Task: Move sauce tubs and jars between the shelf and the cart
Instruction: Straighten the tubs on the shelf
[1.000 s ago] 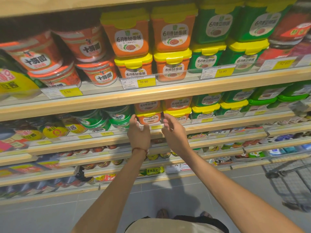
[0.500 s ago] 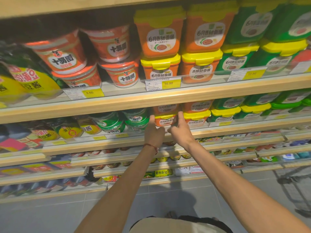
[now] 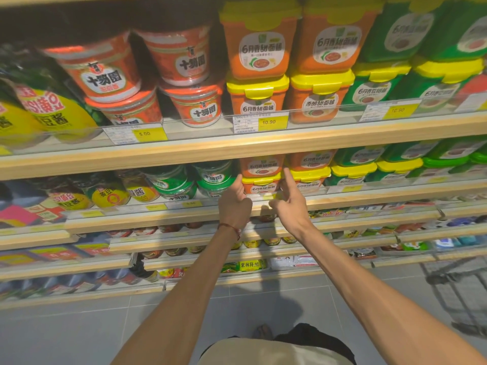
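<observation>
Still flanks the orange tub (image 3: 261, 185) as half a second ago: left hand (image 3: 234, 205) at its 9 o'clock, thumb up against it, fingers curled, grip unclear; right hand (image 3: 289, 205) at 3 o'clock, spread wide, forefinger straight along its edge. Sits lidded at shelf (image 3: 369, 200) front, contents hidden

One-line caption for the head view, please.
Left hand and right hand flank a yellow-lidded orange sauce tub on the wooden shelf, with the cart at lower right.
</observation>
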The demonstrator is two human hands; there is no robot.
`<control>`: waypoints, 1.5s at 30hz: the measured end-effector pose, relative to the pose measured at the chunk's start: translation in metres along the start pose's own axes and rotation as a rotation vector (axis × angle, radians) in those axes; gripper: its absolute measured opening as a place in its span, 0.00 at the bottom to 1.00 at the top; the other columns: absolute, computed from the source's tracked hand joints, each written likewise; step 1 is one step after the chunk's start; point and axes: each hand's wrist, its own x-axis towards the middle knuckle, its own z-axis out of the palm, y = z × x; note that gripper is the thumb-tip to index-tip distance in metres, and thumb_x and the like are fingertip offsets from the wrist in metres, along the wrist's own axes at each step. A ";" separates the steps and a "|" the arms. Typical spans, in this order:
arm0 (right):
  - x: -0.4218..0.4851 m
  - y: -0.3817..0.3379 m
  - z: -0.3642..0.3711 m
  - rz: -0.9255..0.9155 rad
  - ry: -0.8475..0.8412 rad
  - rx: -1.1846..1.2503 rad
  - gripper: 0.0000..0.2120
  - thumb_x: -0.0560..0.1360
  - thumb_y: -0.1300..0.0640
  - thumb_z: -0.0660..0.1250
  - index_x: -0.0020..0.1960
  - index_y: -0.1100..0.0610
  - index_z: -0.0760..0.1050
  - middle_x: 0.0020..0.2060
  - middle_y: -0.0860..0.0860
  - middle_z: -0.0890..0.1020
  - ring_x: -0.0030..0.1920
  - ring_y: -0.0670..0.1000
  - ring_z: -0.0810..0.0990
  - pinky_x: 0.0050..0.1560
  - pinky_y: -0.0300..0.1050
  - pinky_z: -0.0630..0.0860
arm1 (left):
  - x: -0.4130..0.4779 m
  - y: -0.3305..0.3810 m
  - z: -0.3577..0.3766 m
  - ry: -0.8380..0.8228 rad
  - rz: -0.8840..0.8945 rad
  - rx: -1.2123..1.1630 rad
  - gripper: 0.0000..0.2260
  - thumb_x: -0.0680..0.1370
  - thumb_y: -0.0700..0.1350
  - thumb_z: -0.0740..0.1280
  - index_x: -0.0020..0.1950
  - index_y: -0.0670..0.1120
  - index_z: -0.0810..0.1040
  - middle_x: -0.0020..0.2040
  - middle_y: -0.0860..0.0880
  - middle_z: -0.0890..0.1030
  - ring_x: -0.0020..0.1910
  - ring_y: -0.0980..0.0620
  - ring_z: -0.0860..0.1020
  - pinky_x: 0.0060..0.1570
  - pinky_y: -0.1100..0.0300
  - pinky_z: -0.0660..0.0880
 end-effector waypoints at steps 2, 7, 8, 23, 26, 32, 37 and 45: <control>-0.003 0.004 -0.001 -0.011 -0.001 0.022 0.47 0.75 0.72 0.68 0.84 0.41 0.53 0.70 0.42 0.73 0.67 0.50 0.78 0.66 0.50 0.78 | -0.005 -0.004 0.001 -0.007 -0.011 -0.032 0.38 0.64 0.36 0.57 0.77 0.44 0.69 0.45 0.72 0.81 0.52 0.66 0.78 0.61 0.56 0.71; -0.004 0.009 -0.005 -0.065 -0.026 0.032 0.41 0.78 0.70 0.67 0.83 0.42 0.58 0.64 0.31 0.74 0.71 0.43 0.72 0.69 0.44 0.74 | -0.007 -0.002 0.002 0.068 -0.034 0.057 0.21 0.68 0.43 0.64 0.59 0.51 0.82 0.41 0.52 0.82 0.48 0.47 0.82 0.48 0.51 0.78; -0.004 0.008 -0.007 -0.087 0.015 0.015 0.36 0.80 0.67 0.67 0.82 0.44 0.61 0.65 0.33 0.76 0.70 0.44 0.74 0.71 0.47 0.74 | -0.007 0.001 0.003 0.119 0.024 0.175 0.09 0.70 0.44 0.66 0.48 0.53 0.82 0.35 0.50 0.80 0.41 0.48 0.79 0.45 0.51 0.78; 0.012 -0.024 -0.014 -0.260 0.315 -0.545 0.21 0.82 0.39 0.65 0.60 0.56 0.81 0.40 0.58 0.86 0.47 0.65 0.82 0.43 0.52 0.72 | 0.006 0.012 0.002 0.361 0.243 0.401 0.21 0.78 0.51 0.72 0.33 0.47 0.63 0.27 0.51 0.66 0.30 0.44 0.68 0.32 0.54 0.60; 0.013 -0.023 -0.014 -0.259 0.343 -0.566 0.19 0.81 0.37 0.64 0.48 0.54 0.78 0.30 0.53 0.81 0.39 0.63 0.80 0.37 0.49 0.65 | 0.006 0.014 0.003 0.380 0.239 0.394 0.21 0.77 0.51 0.72 0.33 0.48 0.64 0.27 0.50 0.67 0.30 0.45 0.68 0.32 0.55 0.60; 0.018 -0.022 -0.012 -0.265 0.393 -0.621 0.21 0.81 0.36 0.63 0.45 0.53 0.79 0.32 0.54 0.84 0.38 0.61 0.82 0.34 0.47 0.66 | 0.006 0.016 0.007 0.446 0.212 0.440 0.21 0.77 0.57 0.72 0.34 0.45 0.70 0.28 0.47 0.74 0.31 0.44 0.72 0.32 0.56 0.60; 0.017 -0.027 -0.012 -0.239 0.401 -0.651 0.21 0.81 0.37 0.64 0.57 0.53 0.84 0.46 0.58 0.88 0.50 0.65 0.84 0.41 0.50 0.70 | 0.008 0.015 0.011 0.465 0.146 0.431 0.21 0.77 0.58 0.71 0.35 0.43 0.73 0.32 0.45 0.77 0.34 0.43 0.75 0.33 0.53 0.67; 0.014 -0.029 -0.015 -0.244 0.363 -0.711 0.17 0.83 0.42 0.64 0.52 0.54 0.82 0.41 0.58 0.86 0.48 0.65 0.83 0.39 0.49 0.65 | 0.007 0.022 0.014 0.448 0.071 0.437 0.21 0.79 0.57 0.68 0.35 0.43 0.71 0.29 0.47 0.72 0.33 0.44 0.70 0.29 0.57 0.57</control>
